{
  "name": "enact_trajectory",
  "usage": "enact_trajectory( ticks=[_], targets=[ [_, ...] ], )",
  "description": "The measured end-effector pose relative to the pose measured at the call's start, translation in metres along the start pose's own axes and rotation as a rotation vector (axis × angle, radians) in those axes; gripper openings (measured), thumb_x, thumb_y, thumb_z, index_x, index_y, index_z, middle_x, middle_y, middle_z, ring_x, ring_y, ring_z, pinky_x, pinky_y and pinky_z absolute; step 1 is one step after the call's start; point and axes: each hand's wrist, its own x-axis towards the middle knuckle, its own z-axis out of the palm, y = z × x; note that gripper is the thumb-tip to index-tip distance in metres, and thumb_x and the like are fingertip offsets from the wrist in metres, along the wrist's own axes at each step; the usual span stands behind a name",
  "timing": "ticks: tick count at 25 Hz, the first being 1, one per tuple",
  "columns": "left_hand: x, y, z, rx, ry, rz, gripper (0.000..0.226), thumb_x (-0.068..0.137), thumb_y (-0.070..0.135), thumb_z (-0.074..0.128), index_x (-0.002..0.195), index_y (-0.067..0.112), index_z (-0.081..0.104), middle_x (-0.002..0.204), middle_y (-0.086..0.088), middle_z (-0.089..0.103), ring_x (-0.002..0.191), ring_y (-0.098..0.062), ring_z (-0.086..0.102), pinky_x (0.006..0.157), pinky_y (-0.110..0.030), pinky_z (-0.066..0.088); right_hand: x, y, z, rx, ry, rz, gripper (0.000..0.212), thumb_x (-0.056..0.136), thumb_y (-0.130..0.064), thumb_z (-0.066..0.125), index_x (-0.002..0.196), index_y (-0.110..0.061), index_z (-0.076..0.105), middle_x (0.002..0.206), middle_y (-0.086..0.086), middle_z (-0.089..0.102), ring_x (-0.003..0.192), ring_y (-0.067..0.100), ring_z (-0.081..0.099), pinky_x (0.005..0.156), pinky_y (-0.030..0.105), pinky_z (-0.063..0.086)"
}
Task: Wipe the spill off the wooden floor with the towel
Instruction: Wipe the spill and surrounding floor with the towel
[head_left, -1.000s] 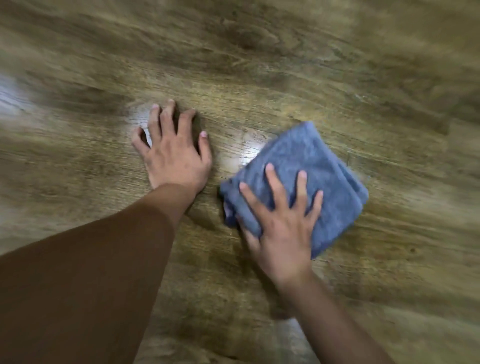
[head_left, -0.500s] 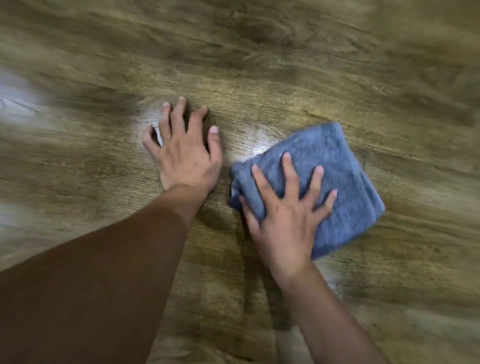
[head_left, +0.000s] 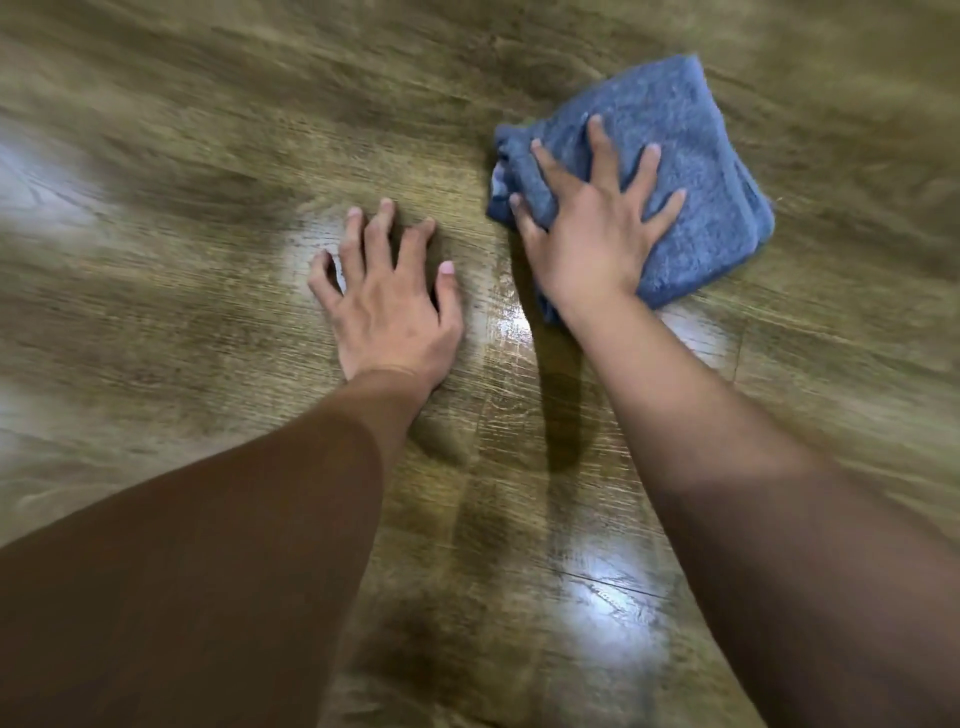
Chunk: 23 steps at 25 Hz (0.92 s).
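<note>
Nearest the camera, two bare forearms reach out over the brown wood-grain plank floor (head_left: 597, 441), which shows pale glossy patches; whether these are leftover wet or only lamp glare cannot be told through the blur. The left hand (head_left: 387, 306) lies flat on the boards with fingers spread, gripping nothing, probably planted there as a prop for a leaning body. Farther out, the right hand (head_left: 592, 228) presses palm-down with splayed fingers on the folded blue terry towel (head_left: 691, 171), not clenching it, likely so the pad slides under even pressure across the spill.
</note>
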Motion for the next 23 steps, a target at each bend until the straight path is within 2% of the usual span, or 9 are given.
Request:
enact_trajectory(
  ticks=[4, 8, 12, 17, 23],
  targets=[
    [0.000, -0.001, -0.002, -0.069, 0.007, -0.004, 0.059, 0.099, 0.056, 0.024, 0.141, 0.028, 0.054, 0.162, -0.004, 0.037, 0.154, -0.027, 0.019, 0.119, -0.057, 0.010, -0.064, 0.005, 0.000, -0.010, 0.000, -0.053, 0.057, 0.091, -0.057, 0.054, 0.146, -0.052, 0.039, 0.167, -0.007, 0.014, 0.150, 0.045, 0.005, 0.113, 0.073, 0.005],
    [-0.001, -0.001, -0.003, -0.096, 0.006, -0.016, 0.065, 0.095, 0.064, 0.023, 0.139, 0.029, 0.057, 0.161, -0.003, 0.038, 0.154, -0.026, 0.020, 0.119, -0.054, 0.007, -0.170, 0.013, 0.008, -0.016, 0.002, -0.059, 0.069, 0.080, -0.050, 0.064, 0.146, -0.049, 0.043, 0.166, -0.003, 0.020, 0.148, 0.049, 0.011, 0.110, 0.076, 0.011],
    [0.000, -0.002, -0.002, -0.106, -0.006, -0.015, 0.062, 0.096, 0.057, 0.024, 0.141, 0.029, 0.056, 0.162, -0.003, 0.037, 0.154, -0.026, 0.019, 0.119, -0.054, 0.007, -0.244, 0.013, 0.016, -0.023, -0.017, -0.095, 0.065, 0.080, -0.052, 0.054, 0.145, -0.046, 0.046, 0.165, 0.001, 0.025, 0.147, 0.052, 0.014, 0.109, 0.077, 0.012],
    [0.000, -0.003, -0.006, -0.149, 0.003, -0.030, 0.060, 0.085, 0.037, 0.035, 0.140, 0.031, 0.059, 0.163, -0.001, 0.037, 0.155, -0.023, 0.019, 0.122, -0.053, 0.008, -0.221, 0.007, 0.014, -0.033, -0.026, -0.079, 0.065, 0.080, -0.058, 0.047, 0.144, -0.047, 0.045, 0.163, 0.002, 0.026, 0.146, 0.053, 0.014, 0.106, 0.079, 0.012],
    [0.001, -0.003, -0.010, -0.148, 0.005, -0.030, 0.068, 0.076, 0.039, 0.034, 0.139, 0.032, 0.060, 0.162, 0.002, 0.039, 0.155, -0.021, 0.020, 0.123, -0.050, 0.008, -0.090, -0.031, 0.017, -0.011, 0.055, 0.062, 0.060, 0.084, -0.064, 0.046, 0.141, -0.050, 0.046, 0.164, 0.001, 0.024, 0.146, 0.052, 0.013, 0.109, 0.077, 0.008]
  ],
)
